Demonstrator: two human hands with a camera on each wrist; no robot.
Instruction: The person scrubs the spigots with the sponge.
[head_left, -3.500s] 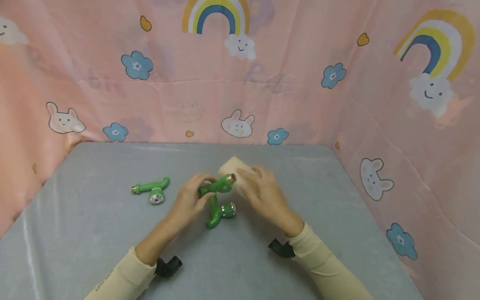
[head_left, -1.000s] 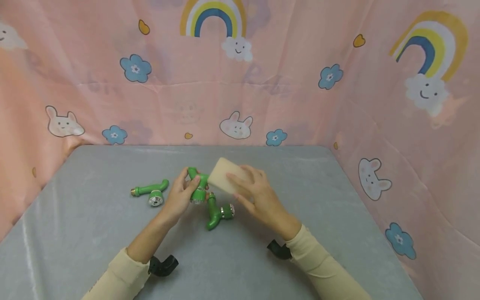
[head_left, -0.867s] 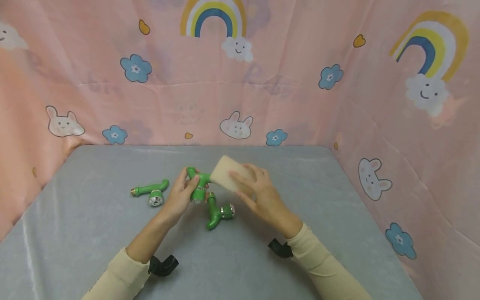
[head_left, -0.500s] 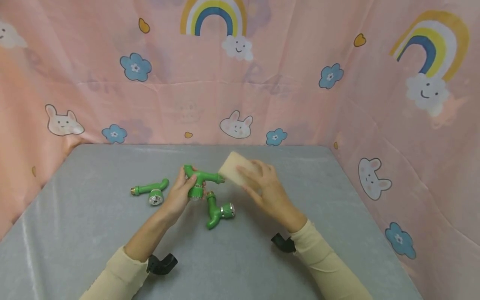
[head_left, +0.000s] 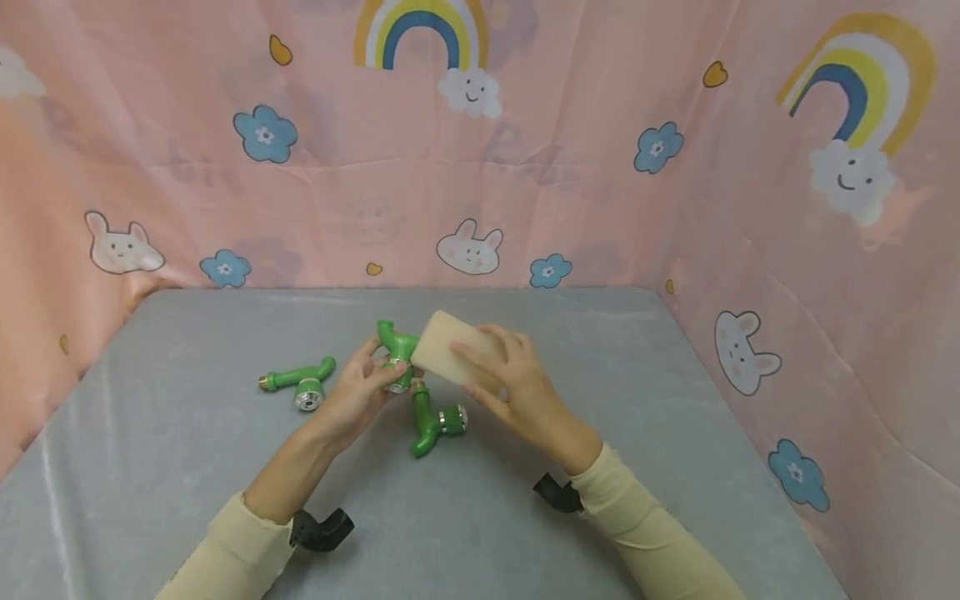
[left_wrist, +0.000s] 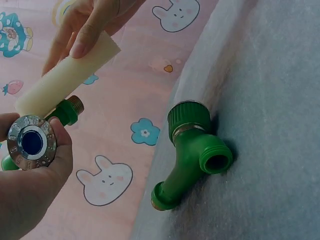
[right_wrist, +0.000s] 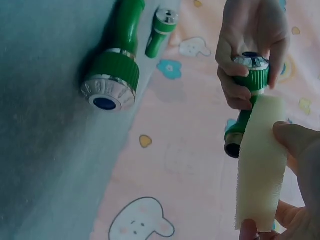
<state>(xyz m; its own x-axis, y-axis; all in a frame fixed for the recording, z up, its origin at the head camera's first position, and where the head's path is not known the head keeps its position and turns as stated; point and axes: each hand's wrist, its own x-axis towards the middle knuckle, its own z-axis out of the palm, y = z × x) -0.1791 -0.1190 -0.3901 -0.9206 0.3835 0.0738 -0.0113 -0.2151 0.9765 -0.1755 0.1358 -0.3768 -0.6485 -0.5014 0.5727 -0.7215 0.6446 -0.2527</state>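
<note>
My left hand (head_left: 358, 398) grips a green faucet (head_left: 397, 340) by its knob, holding it above the table. In the left wrist view the silver knob cap (left_wrist: 32, 142) faces the camera and the brass threaded end pokes out beside the sponge. My right hand (head_left: 521, 392) pinches a cream sponge block (head_left: 450, 346) between thumb and fingers. The sponge lies against the held faucet's pipe and hides part of it in the head view. Just below the hands, a second green faucet (head_left: 426, 423) lies on the table.
A third green faucet (head_left: 296, 378) lies to the left on the grey cloth-covered table (head_left: 465, 533). Black wrist-camera mounts (head_left: 322, 530) stick out at both cuffs. A pink printed curtain (head_left: 585, 208) stands behind and to the right.
The held faucet has been turned in my left hand, from threaded end up and right to spout up. The sponge moved away half a second ago and is back over the pipe.
</note>
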